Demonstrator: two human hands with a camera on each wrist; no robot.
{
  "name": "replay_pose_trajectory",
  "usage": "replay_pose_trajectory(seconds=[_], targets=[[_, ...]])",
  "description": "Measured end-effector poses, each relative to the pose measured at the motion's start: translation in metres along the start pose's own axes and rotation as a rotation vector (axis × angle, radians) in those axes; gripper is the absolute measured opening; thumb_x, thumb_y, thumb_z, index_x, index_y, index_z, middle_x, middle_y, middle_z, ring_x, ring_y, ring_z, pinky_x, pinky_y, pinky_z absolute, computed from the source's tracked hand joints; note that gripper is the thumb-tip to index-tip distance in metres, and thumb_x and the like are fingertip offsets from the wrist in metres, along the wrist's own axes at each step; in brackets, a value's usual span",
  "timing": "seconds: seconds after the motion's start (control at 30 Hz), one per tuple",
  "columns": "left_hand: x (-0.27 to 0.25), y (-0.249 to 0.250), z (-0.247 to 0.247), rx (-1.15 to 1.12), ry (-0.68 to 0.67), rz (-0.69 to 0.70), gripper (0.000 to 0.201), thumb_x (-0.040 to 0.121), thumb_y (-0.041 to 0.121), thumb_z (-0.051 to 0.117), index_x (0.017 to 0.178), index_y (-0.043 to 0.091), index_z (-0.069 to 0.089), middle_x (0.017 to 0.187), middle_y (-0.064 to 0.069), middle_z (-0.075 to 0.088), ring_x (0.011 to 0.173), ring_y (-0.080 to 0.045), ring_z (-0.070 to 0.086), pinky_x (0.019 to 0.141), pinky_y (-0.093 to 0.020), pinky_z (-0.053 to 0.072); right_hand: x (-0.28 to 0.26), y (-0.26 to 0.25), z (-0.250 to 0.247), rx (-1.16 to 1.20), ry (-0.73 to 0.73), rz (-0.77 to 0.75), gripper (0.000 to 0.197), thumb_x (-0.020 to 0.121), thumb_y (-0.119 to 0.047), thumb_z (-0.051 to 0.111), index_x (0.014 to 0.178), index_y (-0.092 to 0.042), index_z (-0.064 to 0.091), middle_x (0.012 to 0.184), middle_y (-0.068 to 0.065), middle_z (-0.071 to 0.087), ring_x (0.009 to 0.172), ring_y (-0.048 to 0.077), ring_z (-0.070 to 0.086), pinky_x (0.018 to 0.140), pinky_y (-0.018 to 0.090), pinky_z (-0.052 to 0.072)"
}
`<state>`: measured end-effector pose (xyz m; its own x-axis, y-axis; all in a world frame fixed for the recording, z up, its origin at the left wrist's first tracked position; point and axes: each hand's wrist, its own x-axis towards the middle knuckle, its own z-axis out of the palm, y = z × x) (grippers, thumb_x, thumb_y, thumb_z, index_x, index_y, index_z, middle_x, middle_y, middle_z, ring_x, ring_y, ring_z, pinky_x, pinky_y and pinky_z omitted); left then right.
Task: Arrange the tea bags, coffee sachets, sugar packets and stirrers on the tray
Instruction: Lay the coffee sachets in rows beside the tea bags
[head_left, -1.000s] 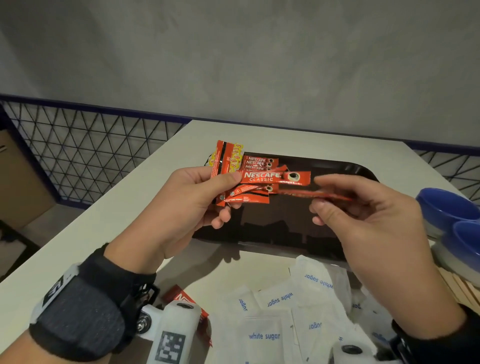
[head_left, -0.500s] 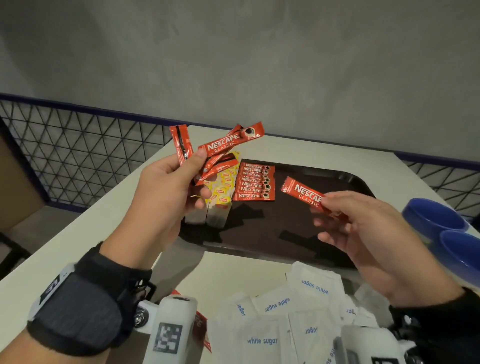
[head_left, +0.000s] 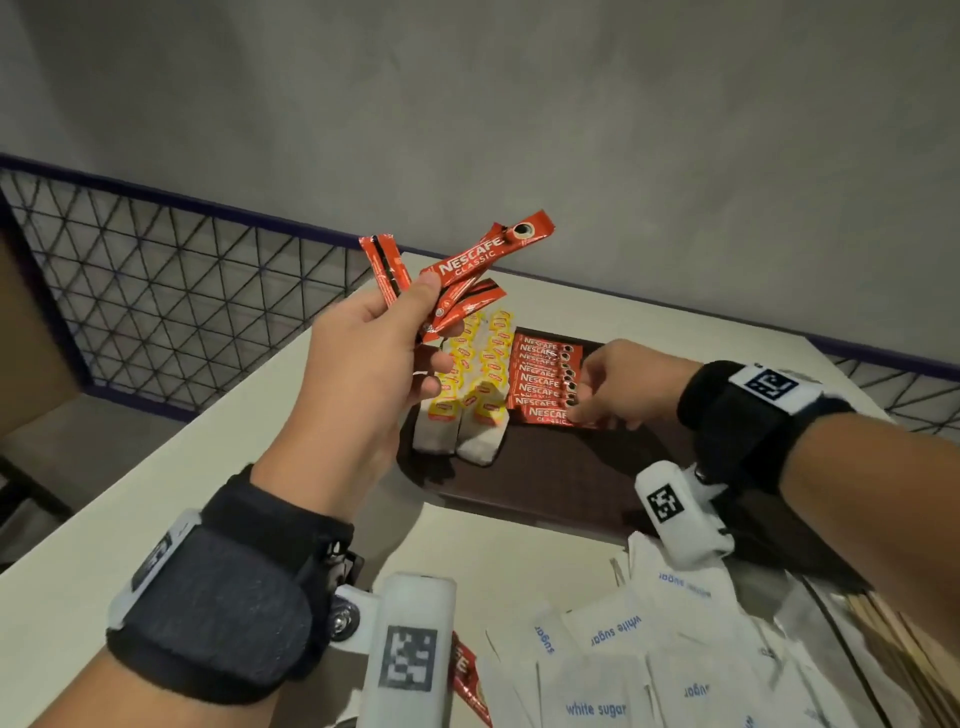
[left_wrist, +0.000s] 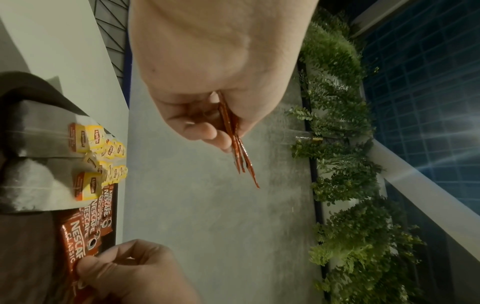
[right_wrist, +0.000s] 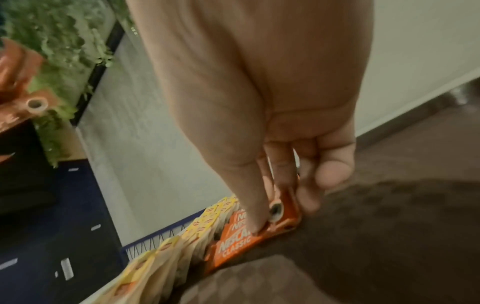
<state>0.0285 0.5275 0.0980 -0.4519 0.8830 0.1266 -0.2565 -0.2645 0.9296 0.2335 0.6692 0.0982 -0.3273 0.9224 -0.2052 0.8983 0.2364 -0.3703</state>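
My left hand (head_left: 423, 325) is raised over the tray's left end and grips several red coffee sachets (head_left: 467, 265) fanned upward; the left wrist view shows them edge-on (left_wrist: 241, 156) between thumb and fingers. My right hand (head_left: 592, 400) is down on the dark tray (head_left: 571, 483) and pinches one coffee sachet (head_left: 545, 415) by its right end, laid against the near end of a row of sachets (head_left: 543, 369). The right wrist view shows fingers (right_wrist: 257, 216) on that sachet (right_wrist: 236, 244). Two rows of yellow-tagged tea bags (head_left: 478, 384) lie left of the sachets.
White sugar packets (head_left: 623, 675) are heaped on the table in front of the tray, with wooden stirrers (head_left: 893, 639) at their right. One more red sachet (head_left: 467, 680) lies by the left wrist camera. A wire mesh fence (head_left: 182, 301) runs beyond the table's left edge.
My right hand carried its sachet from above the tray down to the near end of the row. My left hand rose a little with its bunch of sachets.
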Motion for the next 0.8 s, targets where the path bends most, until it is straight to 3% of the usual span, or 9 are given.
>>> replay_pose_trajectory(seconds=[0.17,0.4,0.7,0.8], targets=[[-0.001,-0.006,0.003,0.027,-0.021,-0.020,0.024,0.101,0.036,0.064,0.095,0.015,0.074,0.077,-0.002,0.074,0.052,-0.010,0.056,0.043,-0.022,0.040,0.009,-0.009,0.004,-0.221,-0.044,-0.008,0.023,0.087,-0.029,0.080,0.094,-0.010,0.068,0.082,0.008,0.076,0.077,0.023,0.076,0.066,0.029,0.063],[0.000,-0.007,0.003,0.030,-0.013,-0.018,0.023,0.100,0.036,0.066,0.095,0.016,0.074,0.077,-0.002,0.073,0.050,-0.010,0.056,0.043,-0.023,0.041,0.016,-0.022,0.004,-0.308,-0.060,0.014,0.026,0.089,-0.030,0.078,0.097,-0.012,0.061,0.084,0.008,0.074,0.073,0.022,0.077,0.058,0.025,0.058],[-0.003,-0.006,0.004,0.042,-0.017,-0.029,0.025,0.099,0.036,0.066,0.098,0.013,0.074,0.081,-0.004,0.074,0.051,-0.010,0.057,0.045,-0.024,0.042,0.024,-0.025,0.006,-0.332,-0.056,0.013,0.039,0.086,-0.034,0.080,0.110,-0.013,0.057,0.094,0.007,0.071,0.075,0.023,0.076,0.068,0.031,0.064],[-0.002,-0.006,0.004,0.053,-0.008,-0.029,0.025,0.099,0.036,0.066,0.096,0.013,0.074,0.079,-0.004,0.074,0.050,-0.010,0.057,0.044,-0.023,0.042,0.022,-0.026,-0.002,-0.325,-0.062,0.002,0.035,0.086,-0.036,0.080,0.104,-0.015,0.058,0.088,0.006,0.070,0.073,0.021,0.073,0.058,0.027,0.060]])
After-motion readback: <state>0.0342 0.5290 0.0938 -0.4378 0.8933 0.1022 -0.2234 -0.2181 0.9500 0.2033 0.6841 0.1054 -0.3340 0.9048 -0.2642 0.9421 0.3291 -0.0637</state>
